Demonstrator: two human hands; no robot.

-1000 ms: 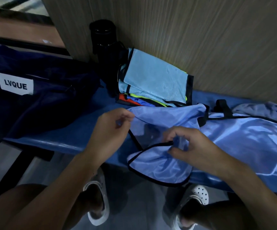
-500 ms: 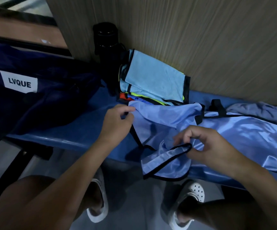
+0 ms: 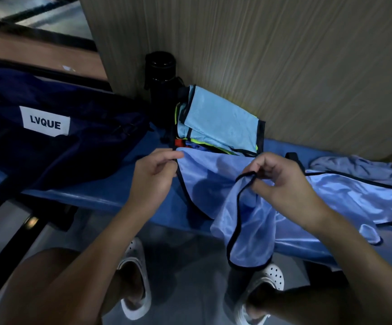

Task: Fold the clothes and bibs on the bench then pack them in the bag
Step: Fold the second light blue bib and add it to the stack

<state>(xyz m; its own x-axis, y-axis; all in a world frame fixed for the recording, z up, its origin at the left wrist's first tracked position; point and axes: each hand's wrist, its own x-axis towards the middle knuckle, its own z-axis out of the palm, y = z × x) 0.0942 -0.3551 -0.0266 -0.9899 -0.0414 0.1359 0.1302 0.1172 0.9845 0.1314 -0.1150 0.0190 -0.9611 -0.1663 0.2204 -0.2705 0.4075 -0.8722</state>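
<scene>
A light blue bib (image 3: 213,174) with black trim lies on the blue bench (image 3: 101,195) and hangs over its front edge. My left hand (image 3: 152,177) pinches the bib's left corner. My right hand (image 3: 277,181) pinches a lifted loop of its black-trimmed edge. Behind them a stack of folded bibs (image 3: 220,123) leans near the wall, light blue on top with yellow, red and blue edges below. A dark navy bag (image 3: 56,141) with a white LVQUE label sits at the left end of the bench.
A black bottle (image 3: 159,76) stands against the wood-grain wall (image 3: 284,55) behind the stack. More light blue cloth (image 3: 354,195) and a pale garment (image 3: 359,167) lie on the bench to the right. My white shoes stand on the floor below.
My right hand has raised the bib's trimmed edge up and back, level with the left hand. The lower flap now hangs down over the bench edge.
</scene>
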